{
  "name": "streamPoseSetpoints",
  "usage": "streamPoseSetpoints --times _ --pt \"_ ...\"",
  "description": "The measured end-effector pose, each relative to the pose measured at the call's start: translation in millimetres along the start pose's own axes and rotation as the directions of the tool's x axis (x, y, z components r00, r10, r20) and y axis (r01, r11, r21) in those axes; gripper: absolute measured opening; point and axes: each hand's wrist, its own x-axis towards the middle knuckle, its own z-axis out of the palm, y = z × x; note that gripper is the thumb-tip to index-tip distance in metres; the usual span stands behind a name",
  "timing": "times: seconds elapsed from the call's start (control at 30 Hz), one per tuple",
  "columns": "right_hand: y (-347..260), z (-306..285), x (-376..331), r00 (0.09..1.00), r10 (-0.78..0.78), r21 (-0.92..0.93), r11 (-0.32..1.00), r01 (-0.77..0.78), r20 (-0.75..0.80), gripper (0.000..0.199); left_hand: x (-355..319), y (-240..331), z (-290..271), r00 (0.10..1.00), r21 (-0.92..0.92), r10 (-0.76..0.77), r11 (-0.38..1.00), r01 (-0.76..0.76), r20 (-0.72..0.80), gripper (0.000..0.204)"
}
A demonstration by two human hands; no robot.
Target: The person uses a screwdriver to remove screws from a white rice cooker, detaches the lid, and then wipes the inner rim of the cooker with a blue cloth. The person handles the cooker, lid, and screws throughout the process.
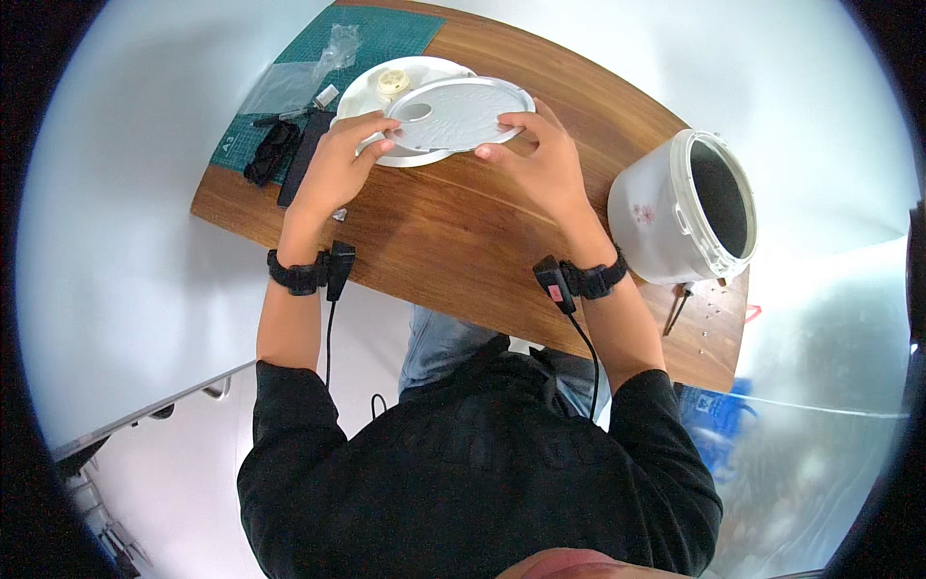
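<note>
Between my two hands is a round, pale grey cover plate (463, 108) with a raised rim and an oval-looking hole near its left side. My left hand (347, 159) grips its left edge, fingers on top and thumb near the lower rim. My right hand (542, 154) pinches the right edge between fingers and thumb. Beneath and behind the plate is a white round lid (362, 92), partly covered by it. On that lid sits a small cream round cap (393, 82). Whether the plate touches the lid I cannot tell.
A white bucket (641, 207) with a dark inside stands tilted-looking at the right. Beside it lies a screwdriver (679, 307) near small bits. At the left, a green cutting mat (400, 34) bears a clear plastic bag (285, 87), a black strap (270, 154) and a dark oblong case (304, 159).
</note>
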Motion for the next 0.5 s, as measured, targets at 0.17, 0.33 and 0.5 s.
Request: streamPoseSetpoints --times 0.17,0.33,0.5 --pt "14 21 4 0.999 -0.006 -0.003 1.0 0.006 0.039 0.058 -5 -15 4 0.999 0.038 0.031 0.999 -0.032 0.024 0.026" --pt "13 21 0 0.998 -0.032 -0.046 0.998 0.034 0.048 0.066 -9 -22 13 0.994 0.151 0.097 0.985 -0.087 -0.056 0.028" --pt "17 19 -5 0.999 -0.005 -0.079 0.997 0.009 0.046 0.065 -10 -25 19 0.999 0.05 0.037 0.998 -0.037 0.003 0.032"
